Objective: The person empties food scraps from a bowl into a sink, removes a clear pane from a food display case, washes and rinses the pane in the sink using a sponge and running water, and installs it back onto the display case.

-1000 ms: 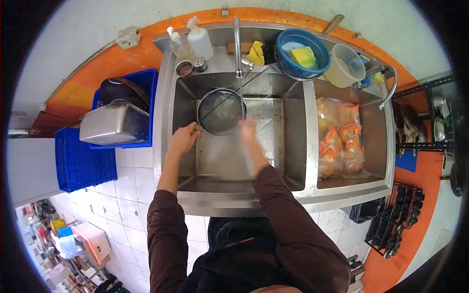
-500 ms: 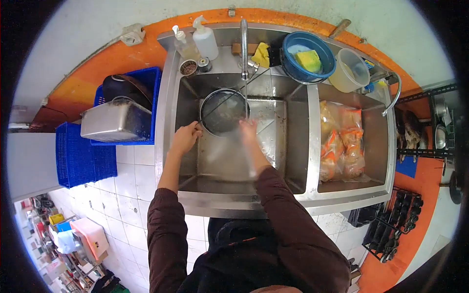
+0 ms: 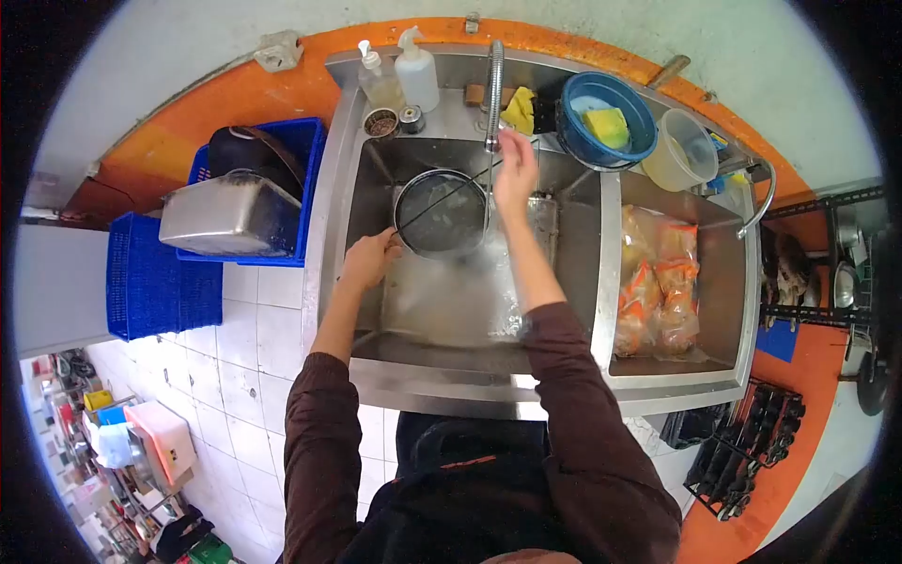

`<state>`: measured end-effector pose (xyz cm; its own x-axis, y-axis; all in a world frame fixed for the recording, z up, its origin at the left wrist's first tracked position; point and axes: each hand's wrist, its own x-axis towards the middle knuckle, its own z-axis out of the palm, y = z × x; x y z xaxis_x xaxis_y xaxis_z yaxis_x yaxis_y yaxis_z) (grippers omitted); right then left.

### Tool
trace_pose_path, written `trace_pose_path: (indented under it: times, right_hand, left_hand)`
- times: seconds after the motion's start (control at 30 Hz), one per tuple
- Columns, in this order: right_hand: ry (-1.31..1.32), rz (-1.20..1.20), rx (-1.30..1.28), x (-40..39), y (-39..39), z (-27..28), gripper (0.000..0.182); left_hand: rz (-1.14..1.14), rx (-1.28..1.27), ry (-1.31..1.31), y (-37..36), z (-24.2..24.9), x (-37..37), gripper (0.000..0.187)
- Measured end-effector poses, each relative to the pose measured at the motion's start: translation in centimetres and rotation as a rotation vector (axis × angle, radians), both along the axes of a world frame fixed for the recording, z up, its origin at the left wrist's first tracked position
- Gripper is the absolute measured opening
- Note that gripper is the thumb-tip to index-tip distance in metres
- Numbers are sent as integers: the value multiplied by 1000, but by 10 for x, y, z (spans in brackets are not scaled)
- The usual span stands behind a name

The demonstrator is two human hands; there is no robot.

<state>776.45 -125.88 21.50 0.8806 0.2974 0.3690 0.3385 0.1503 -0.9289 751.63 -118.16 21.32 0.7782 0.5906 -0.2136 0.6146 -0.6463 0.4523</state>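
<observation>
My left hand (image 3: pixel 372 258) is closed on one end of a long thin dark rod (image 3: pixel 440 207), at the left side of the sink basin (image 3: pixel 442 324). The rod slants up and right across a round dark-rimmed pan (image 3: pixel 434 227) holding cloudy liquid. My right hand (image 3: pixel 516 179) is raised beside the tip of the faucet (image 3: pixel 494 99), its fingers curled where the rod's far part passes. A thin stream of water runs down from the faucet near this hand. The exact contact of the right fingers is partly hidden.
Bagged orange-tinted food (image 3: pixel 658 282) lies in the right basin. Behind stand soap bottles (image 3: pixel 417 80), a blue bucket (image 3: pixel 609 117) with a yellow-green sponge, and a clear tub (image 3: pixel 681 150). At left, a blue crate (image 3: pixel 310 169) holds a metal pan (image 3: pixel 230 214).
My right hand has moved up from low under the water stream to beside the faucet tip. The left hand keeps its grip on the rod. The whole view has shifted slightly.
</observation>
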Motion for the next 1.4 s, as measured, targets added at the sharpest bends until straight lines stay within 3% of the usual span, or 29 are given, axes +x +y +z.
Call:
trace_pose_path:
  times: [0.07,0.13,0.17,0.3,0.37,0.4,0.43,0.47,0.5,0.57,0.63,0.67,0.77,1.03,1.17,1.23,1.27,1.33,1.4]
  right_hand:
    - [-18,143,-64,6,6,33,25]
    - [410,570,67,5,0,63,33]
    - [422,490,80,2,-2,58,36]
    - [499,597,206,-4,-29,49,37]
    - [722,476,200,-11,-36,31,39]
    - [682,396,165,-12,-38,-4,40]
    - [655,305,82,-21,-43,-29,42]
    - [398,-36,-219,-22,-41,-93,38]
    - [187,-101,-666,-31,-55,-108,31]
    - [-5,-122,-1068,-52,-73,-118,26]
    - [-25,245,-1462,-41,-92,-159,25]
    - [-31,241,-1457,-39,-102,-170,25]
    - [-553,555,-1884,-28,-115,-185,18]
    - [-391,221,-1539,-27,-70,-120,17]
    - [-247,364,-1420,-39,-75,-73,17]
    - [-11,701,-1510,-25,-68,-95,15]
    - [241,1030,-1553,-16,-66,-112,14]
    - [517,1350,-1569,-15,-82,-123,15]
    - [1418,698,-648,-25,-99,-121,31]
  left_hand:
    - [-30,-8,-21,1,-6,-2,25]
    - [-28,-24,-10,-3,2,-2,23]
    - [-30,-40,4,-5,7,-1,21]
    - [19,-4,-52,-15,14,-5,17]
    - [21,49,-76,-12,6,-6,16]
    - [26,54,-83,-13,8,-5,16]
    - [25,58,-24,-15,11,-4,17]
    - [23,62,35,-16,13,-3,18]
    - [27,66,26,-15,13,-3,18]
    - [14,34,72,-15,8,-5,31]
    - [28,40,44,-17,2,-7,30]
    - [37,42,21,-18,-1,-8,29]
    - [34,75,8,-18,-15,-11,29]
    - [50,102,3,-17,-14,-12,27]
    - [44,75,5,-20,-17,-13,25]
    - [55,83,-4,-20,-21,-14,25]
    - [65,101,-16,-22,-24,-15,25]
    - [61,53,-30,-25,-18,-14,26]
    - [12,113,36,-24,-18,-13,26]
